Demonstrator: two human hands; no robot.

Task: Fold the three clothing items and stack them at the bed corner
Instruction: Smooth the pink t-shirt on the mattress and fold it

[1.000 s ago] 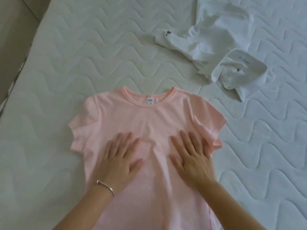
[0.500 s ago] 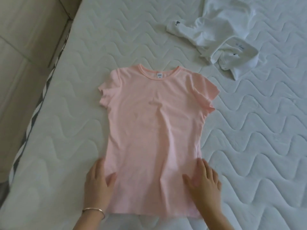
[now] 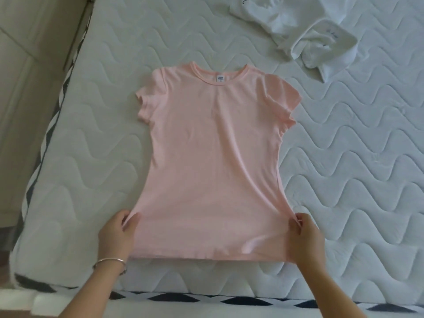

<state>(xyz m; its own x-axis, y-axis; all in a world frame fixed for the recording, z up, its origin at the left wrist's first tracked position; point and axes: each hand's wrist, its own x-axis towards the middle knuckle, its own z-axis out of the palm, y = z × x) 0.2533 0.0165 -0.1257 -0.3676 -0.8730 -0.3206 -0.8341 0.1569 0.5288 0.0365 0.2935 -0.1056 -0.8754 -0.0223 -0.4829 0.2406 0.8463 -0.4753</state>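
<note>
left hand [image 3: 117, 235] pinches the lower left edge of the pink t-shirt [image 3: 213, 157] just above the hem, fingers curled onto the cloth. right hand [image 3: 305, 237] grips the lower right edge the same way. the hem flares wider than the waist, so i judge the two hands are drawing the fabric taut and flat before the first fold. the shirt lies front up, neck away from the person, near the foot edge of the mattress [image 3: 355, 180] and toward its left corner. a crumpled white garment [image 3: 309, 35] lies well apart at the upper right, and i cannot tell whether it is one piece or two. half a second ago both hands lay flat with straight fingers on the shirt's lower sides. now they close on its edges, and the hem spreads wider.
</note>
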